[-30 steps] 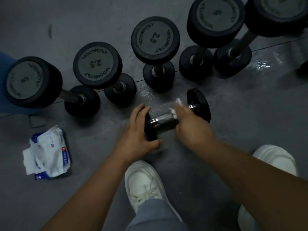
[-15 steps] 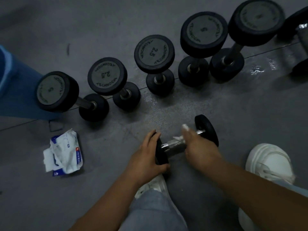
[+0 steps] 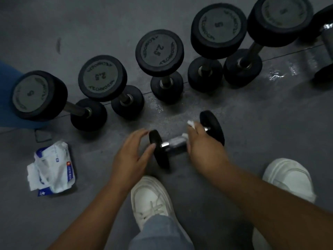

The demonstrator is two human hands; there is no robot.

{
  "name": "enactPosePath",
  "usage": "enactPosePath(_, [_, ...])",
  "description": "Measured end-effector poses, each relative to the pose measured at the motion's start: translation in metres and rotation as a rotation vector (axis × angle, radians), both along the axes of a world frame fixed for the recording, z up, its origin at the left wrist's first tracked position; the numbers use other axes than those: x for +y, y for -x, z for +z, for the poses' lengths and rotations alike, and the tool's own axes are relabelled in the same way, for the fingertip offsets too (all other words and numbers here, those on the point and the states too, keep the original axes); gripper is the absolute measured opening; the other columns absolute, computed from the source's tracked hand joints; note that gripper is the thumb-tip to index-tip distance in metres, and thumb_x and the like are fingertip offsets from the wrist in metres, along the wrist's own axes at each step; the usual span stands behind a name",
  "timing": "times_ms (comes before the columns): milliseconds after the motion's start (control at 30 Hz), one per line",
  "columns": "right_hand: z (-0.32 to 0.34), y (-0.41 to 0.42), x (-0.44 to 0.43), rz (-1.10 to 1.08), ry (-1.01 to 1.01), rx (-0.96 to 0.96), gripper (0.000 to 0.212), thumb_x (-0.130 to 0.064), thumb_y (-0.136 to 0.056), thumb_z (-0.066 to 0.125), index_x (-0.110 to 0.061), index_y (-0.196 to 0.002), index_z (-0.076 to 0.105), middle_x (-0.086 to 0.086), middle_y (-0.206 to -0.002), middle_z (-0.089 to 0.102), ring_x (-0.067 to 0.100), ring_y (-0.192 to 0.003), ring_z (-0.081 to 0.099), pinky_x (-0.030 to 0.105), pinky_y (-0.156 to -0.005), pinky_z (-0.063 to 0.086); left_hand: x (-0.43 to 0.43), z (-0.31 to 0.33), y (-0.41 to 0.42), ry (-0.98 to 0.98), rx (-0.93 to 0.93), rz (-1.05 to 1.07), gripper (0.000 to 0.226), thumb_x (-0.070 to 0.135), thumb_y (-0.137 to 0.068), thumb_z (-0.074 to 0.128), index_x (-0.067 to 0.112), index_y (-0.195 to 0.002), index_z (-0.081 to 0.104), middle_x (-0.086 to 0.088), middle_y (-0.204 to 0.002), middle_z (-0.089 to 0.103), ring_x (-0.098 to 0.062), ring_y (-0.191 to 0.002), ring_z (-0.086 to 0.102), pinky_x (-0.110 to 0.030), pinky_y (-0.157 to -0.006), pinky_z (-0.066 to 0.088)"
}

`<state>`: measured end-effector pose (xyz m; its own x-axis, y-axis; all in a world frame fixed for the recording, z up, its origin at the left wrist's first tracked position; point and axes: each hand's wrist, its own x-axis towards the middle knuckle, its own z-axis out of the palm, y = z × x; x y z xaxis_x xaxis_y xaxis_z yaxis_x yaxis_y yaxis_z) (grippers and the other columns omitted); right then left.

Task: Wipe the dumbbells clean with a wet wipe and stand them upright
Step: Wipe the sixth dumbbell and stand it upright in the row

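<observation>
1. While the small dumbbell (image 3: 173, 144) lies on its side on the grey floor (image 3: 252, 123), its chrome handle runs from left-near to right-far and both black discs rest on their rims.
2. The right hand (image 3: 203, 147) is curled over the right part of the handle, grasping a white wet wipe (image 3: 190, 123) against it. A tuft of the wipe pokes out past the fingers, just beside the right disc.
3. The left hand (image 3: 131, 156) is released. Its fingers arch loosely beside the left disc's far rim, and its thumb tip lies against that disc.
4. Far of the hands, 5 dumbbells stand on end in a slanting row: the leftmost upright dumbbell (image 3: 39, 95), the left 2.5 dumbbell (image 3: 102, 78), the middle 2.5 dumbbell (image 3: 159, 51), the 5 dumbbell (image 3: 218, 29) and the rightmost upright dumbbell (image 3: 281, 18). Neighbouring bases sit close, some nearly touching.
5. A floor seam (image 3: 288, 55) runs along under the row's bases.
6. A strip of bare floor separates the row from the small dumbbell. A wider stretch opens to its right, where a shiny wet patch (image 3: 275, 76) shows.
7. A crumpled pack of wipes (image 3: 52, 168) lies at the left, well apart from the left hand.
8. The left shoe (image 3: 151, 197) has its toe just near of the left disc. The right shoe (image 3: 288, 177) sits near-right, apart from the dumbbell.
9. A blue object (image 3: 7, 94) is cut off by the left edge, behind the leftmost upright dumbbell.
10. Another dumbbell (image 3: 326, 33) lies at the right edge, only partly in view.
</observation>
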<state>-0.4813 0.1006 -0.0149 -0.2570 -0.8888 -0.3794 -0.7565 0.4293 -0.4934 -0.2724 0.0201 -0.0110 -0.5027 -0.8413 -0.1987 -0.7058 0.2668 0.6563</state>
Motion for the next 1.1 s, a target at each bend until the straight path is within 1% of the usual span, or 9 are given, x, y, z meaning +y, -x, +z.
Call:
enactPosePath(167, [-0.002,0.019,-0.055,-0.144,0.136,-0.162,0.047,-0.003,-0.094,0.044,-0.026,-0.134,0.053,-0.002,-0.139,0.052,0.014,-0.116,0.057,0.03,-0.104,0.044,-0.034,-0.004,0.034,-0.062,-0.111,-0.155,0.11,0.059,-0.062,0.081,0.028,-0.152,0.024,0.015,-0.162,-0.005,-0.02,-0.146,0.026,-0.04,-0.113,0.036])
enactPosePath(333, [0.002,0.021,-0.091,-0.316,0.32,-0.223,0.031,-0.003,-0.096,0.04,-0.024,-0.107,0.059,-0.005,-0.126,0.058,0.01,-0.092,0.066,0.039,-0.078,0.059,-0.077,-0.011,0.043,-0.058,-0.176,-0.172,0.124,0.035,-0.058,0.092,0.025,-0.155,0.016,-0.001,-0.161,0.01,-0.021,-0.145,0.025,-0.032,-0.116,0.029])
enactPosePath(433, [-0.006,0.01,-0.091,-0.349,0.267,-0.077,0.043,-0.007,-0.098,0.039,-0.02,-0.137,0.05,-0.006,-0.146,0.044,0.014,-0.119,0.056,0.028,-0.103,0.046,-0.091,-0.011,0.047,-0.118,-0.164,-0.167,0.119,0.034,-0.059,0.09,0.024,-0.154,0.02,0.0,-0.157,0.019,-0.014,-0.141,0.027,-0.021,-0.11,0.026])
enactPosePath(500, [-0.01,-0.016,-0.088,-0.265,0.13,-0.116,0.049,-0.015,-0.101,0.036,-0.034,-0.146,0.035,-0.009,-0.14,0.047,0.018,-0.116,0.058,0.008,-0.096,0.037,-0.102,-0.01,0.049,-0.152,-0.173,-0.159,0.116,0.034,-0.058,0.09,0.022,-0.153,0.023,0.0,-0.154,0.025,-0.013,-0.137,0.033,-0.019,-0.105,0.028])
enactPosePath(633, [-0.024,-0.022,-0.084,0.051,0.101,-0.178,0.049,-0.02,-0.1,0.034,-0.044,-0.142,0.03,-0.013,-0.145,0.044,0.026,-0.112,0.061,0.042,-0.093,0.051,-0.12,-0.006,0.052,-0.26,-0.168,-0.173,0.113,0.03,-0.062,0.09,0.02,-0.153,0.023,-0.002,-0.15,0.032,-0.014,-0.136,0.036,-0.019,-0.105,0.031])
enactPosePath(767, [-0.029,-0.013,-0.078,-0.088,0.121,-0.052,0.078,0.002,-0.083,0.045,-0.036,-0.148,0.023,-0.016,-0.159,0.017,0.025,-0.106,0.064,0.042,-0.087,0.055,-0.118,-0.003,0.054,-0.293,-0.157,-0.153,0.112,0.027,-0.063,0.09,0.025,-0.153,0.022,0.001,-0.148,0.032,-0.011,-0.13,0.038,-0.025,-0.106,0.038])
enactPosePath(867, [-0.026,-0.017,-0.077,0.119,0.09,-0.166,0.073,-0.01,-0.086,0.041,-0.045,-0.146,0.019,-0.016,-0.158,0.021,0.029,-0.103,0.065,0.044,-0.087,0.054,-0.105,-0.006,0.051,-0.227,-0.114,-0.135,0.112,0.024,-0.061,0.089,0.021,-0.152,0.025,0.0,-0.15,0.027,-0.008,-0.131,0.034,-0.015,-0.103,0.03])
enactPosePath(1000, [-0.019,-0.003,-0.067,-0.14,0.012,-0.033,0.076,-0.007,-0.086,0.047,-0.04,-0.15,0.022,-0.018,-0.158,0.021,0.029,-0.104,0.063,0.037,-0.088,0.051,-0.069,-0.016,0.042,-0.144,-0.02,-0.12,0.114,0.031,-0.059,0.087,0.018,-0.153,0.024,0.002,-0.156,0.014,-0.013,-0.141,0.026,-0.021,-0.113,0.023])
enactPosePath(1100, [-0.003,-0.028,-0.048,0.181,0.012,-0.081,0.07,-0.016,-0.087,0.048,-0.036,-0.149,0.024,-0.019,-0.158,0.02,0.03,-0.103,0.064,0.038,-0.084,0.051,-0.044,-0.015,0.034,-0.123,0.016,-0.09,0.111,0.039,-0.058,0.079,0.02,-0.153,0.024,0.013,-0.156,0.011,-0.011,-0.14,0.028,-0.029,-0.111,0.031])
